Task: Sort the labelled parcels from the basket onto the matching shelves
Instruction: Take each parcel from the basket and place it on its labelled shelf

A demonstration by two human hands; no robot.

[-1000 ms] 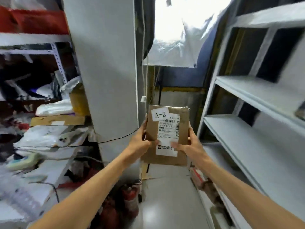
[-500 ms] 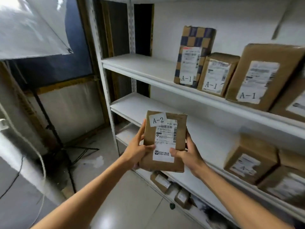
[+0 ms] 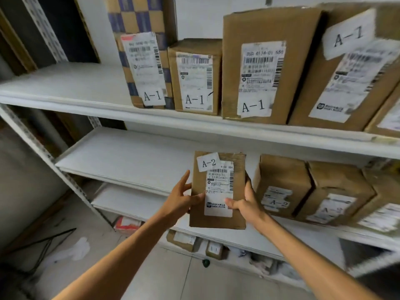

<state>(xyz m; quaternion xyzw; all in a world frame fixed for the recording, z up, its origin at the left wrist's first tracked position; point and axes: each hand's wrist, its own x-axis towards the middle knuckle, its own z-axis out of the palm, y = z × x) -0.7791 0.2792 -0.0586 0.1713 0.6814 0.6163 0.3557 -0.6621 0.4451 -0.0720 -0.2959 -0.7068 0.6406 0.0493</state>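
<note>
A-2 parcel (image 3: 217,191) is in the air, upright, label out, in front of the middle shelf (image 3: 129,161) & just left of the A-2 boxes (image 3: 281,187) standing there. It's not on the board yet. Both hands have it. Left hand (image 3: 179,202) grip: thumb pressed on the front face, hand against the left edge, though a couple of fingers look splayed upward, not wrapped. Right hand (image 3: 244,204) grip: clamped on the right edge, thumb over the label, fingers behind.

Risks as I see them:
- Both grips sit on the lower half, so the top is free to tip fwd or back. If the left lets go early, the right pinches one edge only, & the parcel could swing & drop to the floor.
- It's close to the nearest A-2 box. Pushed in at an angle, it prob. shunts or topples that neighbour.
- Set on its short end too near the shelf lip, it can fall off the front.
- Top shelf (image 3: 65,83) w/ A-1 parcels (image 3: 194,76) is right overhead, so wrong level = mis-sort. Low odds, since the tag is legible.
</note>
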